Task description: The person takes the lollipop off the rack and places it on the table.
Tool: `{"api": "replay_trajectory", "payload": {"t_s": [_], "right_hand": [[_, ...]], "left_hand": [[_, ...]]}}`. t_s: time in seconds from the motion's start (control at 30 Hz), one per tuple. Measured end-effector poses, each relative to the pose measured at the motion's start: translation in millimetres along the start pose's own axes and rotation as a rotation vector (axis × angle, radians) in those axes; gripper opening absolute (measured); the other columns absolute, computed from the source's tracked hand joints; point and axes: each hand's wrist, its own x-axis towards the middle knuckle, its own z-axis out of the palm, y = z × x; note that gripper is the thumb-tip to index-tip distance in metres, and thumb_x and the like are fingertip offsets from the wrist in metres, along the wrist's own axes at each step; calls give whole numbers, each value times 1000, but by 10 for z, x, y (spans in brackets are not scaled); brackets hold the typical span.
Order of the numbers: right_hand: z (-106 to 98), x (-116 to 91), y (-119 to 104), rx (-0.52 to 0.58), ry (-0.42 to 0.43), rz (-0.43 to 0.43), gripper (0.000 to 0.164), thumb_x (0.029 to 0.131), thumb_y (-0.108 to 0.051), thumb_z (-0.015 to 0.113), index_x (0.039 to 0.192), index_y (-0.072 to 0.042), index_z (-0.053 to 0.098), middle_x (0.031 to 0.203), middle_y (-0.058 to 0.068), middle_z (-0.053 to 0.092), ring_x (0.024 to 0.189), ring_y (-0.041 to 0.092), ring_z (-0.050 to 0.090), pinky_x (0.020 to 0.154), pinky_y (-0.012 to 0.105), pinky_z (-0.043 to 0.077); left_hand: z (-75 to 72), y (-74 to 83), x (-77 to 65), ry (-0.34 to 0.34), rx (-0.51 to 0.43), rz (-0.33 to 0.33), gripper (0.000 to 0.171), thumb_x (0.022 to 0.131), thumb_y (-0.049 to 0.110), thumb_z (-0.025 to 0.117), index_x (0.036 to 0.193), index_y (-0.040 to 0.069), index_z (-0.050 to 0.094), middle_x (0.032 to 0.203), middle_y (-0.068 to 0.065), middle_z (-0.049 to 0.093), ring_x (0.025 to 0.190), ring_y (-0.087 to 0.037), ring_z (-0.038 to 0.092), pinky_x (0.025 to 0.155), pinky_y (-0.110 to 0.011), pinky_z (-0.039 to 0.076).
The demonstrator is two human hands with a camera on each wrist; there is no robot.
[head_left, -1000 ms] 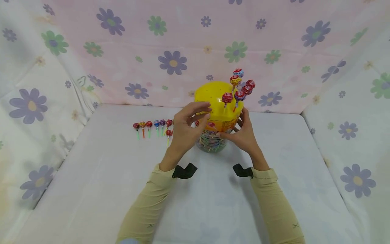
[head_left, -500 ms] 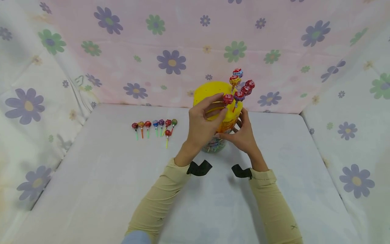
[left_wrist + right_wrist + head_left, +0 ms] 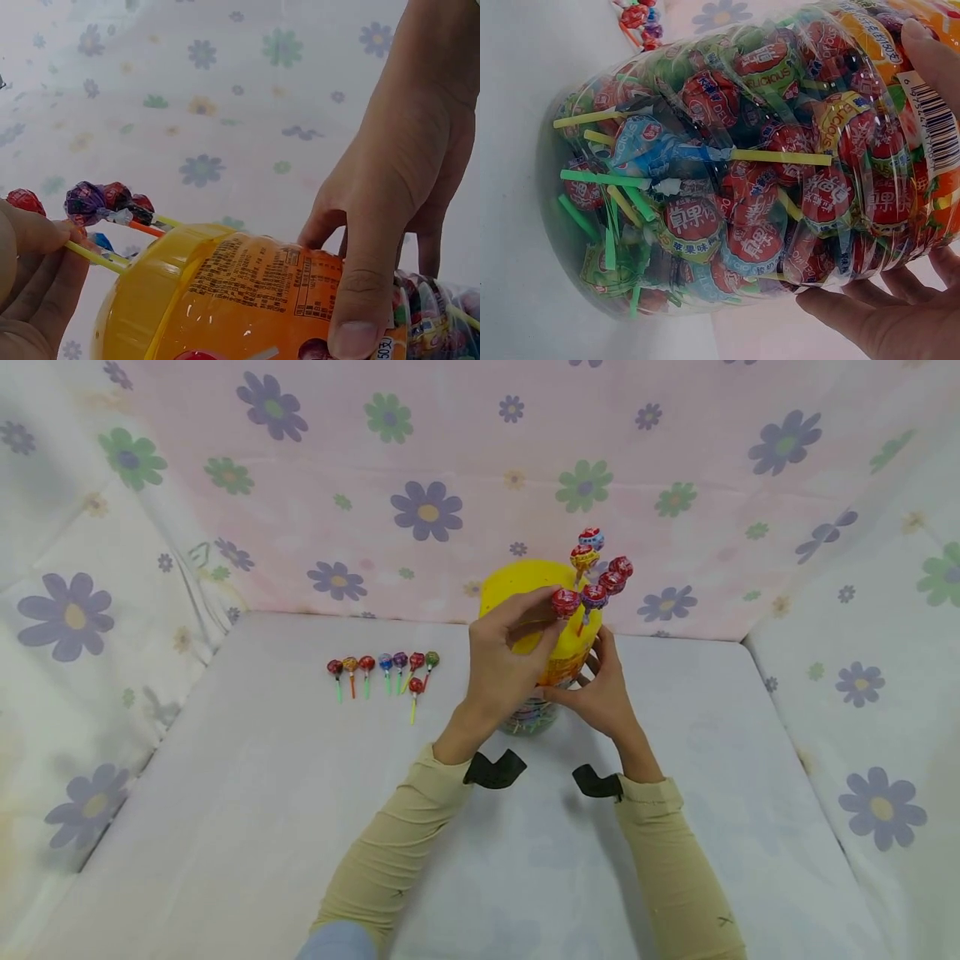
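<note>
A clear jar (image 3: 705,202) packed with wrapped lollipops stands upright on the table, with an orange label (image 3: 247,292) round its upper part and a yellow lid (image 3: 525,578). My left hand (image 3: 501,664) is at the near side of the lid. Its thumb and forefinger pinch a red-wrapped lollipop (image 3: 566,603) by the yellow stick (image 3: 97,256), whose lower end meets the lid. Beside it, several lollipops (image 3: 611,582) stick up from the lid's right side. My right hand (image 3: 596,693) grips the jar from the right, thumb in front and fingers behind.
Several loose lollipops (image 3: 367,663) lie in a row on the white table (image 3: 247,777), left of the jar. One red lollipop (image 3: 416,687) lies a little nearer than that row. A flowered cloth (image 3: 337,485) hangs behind the table and along its sides.
My left hand has moved right across the front of the lid and taken hold of the near red lollipop. The right hand has stayed on the jar.
</note>
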Motion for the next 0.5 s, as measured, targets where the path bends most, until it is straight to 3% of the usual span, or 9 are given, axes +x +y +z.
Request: {"api": "replay_trajectory", "payload": {"t_s": [0.13,0.27,0.37,0.5], "right_hand": [[-5,-2,13,4,1,16,100,79,-7,87,157,-22,25,154,7,40,143,32,45,113,60,41],[-7,-6,15,4,-3,23,101,79,-6,86,157,-21,24,155,9,39,143,34,44,113,60,40],[-8,-12,-8,0,-8,28,101,80,-6,86,157,-21,24,154,9,39,143,35,44,113,61,40],[-10,-11,-35,2,-12,45,99,79,-8,87,156,-23,26,154,8,40,143,34,43,114,62,39]], "left_hand": [[-60,22,-31,19,-32,16,37,92,-7,68,128,-11,61,121,-26,68,107,-33,71,95,-33,59],[-227,-37,-124,41,-32,4,37,91,-9,69,127,-12,61,120,-26,68,104,-35,72,90,-34,61],[-425,-138,-234,51,-2,-62,38,89,-9,71,126,-10,63,118,-25,70,100,-35,72,86,-30,61],[-733,-296,-404,74,77,-199,38,88,-6,74,125,-6,66,113,-23,71,97,-34,73,81,-24,61]]}}
